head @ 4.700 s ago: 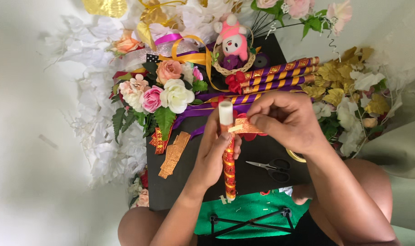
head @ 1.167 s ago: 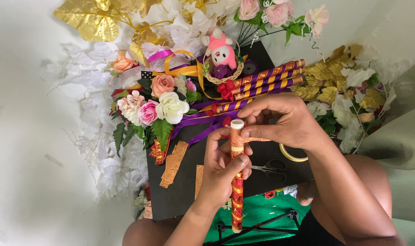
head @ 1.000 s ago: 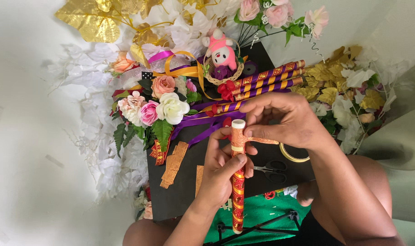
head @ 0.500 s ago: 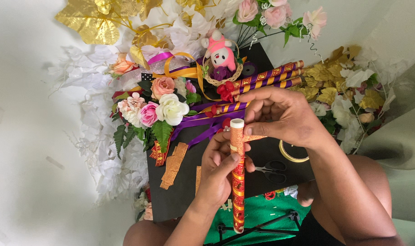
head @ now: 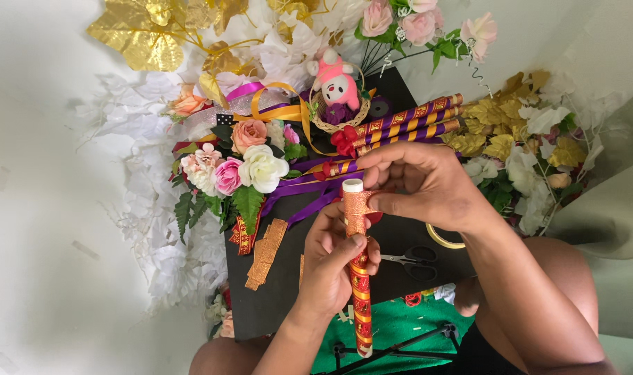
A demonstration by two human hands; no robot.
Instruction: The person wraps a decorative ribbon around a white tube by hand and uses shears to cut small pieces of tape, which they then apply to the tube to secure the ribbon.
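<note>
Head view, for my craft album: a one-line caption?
Left hand grips a ribbon-wrapped stick; right hand winds orange ribbon.

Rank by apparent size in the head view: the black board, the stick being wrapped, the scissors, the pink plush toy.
1. black board, largest by far.
2. stick, long and thin, held nearer the camera, so it may look bigger.
3 and 4. scissors and pink plush toy look about alike; I won't rank them.

Pale white floor (head: pixel 45 278) in soft daylight surrounds a black board (head: pixel 275 292).
</note>
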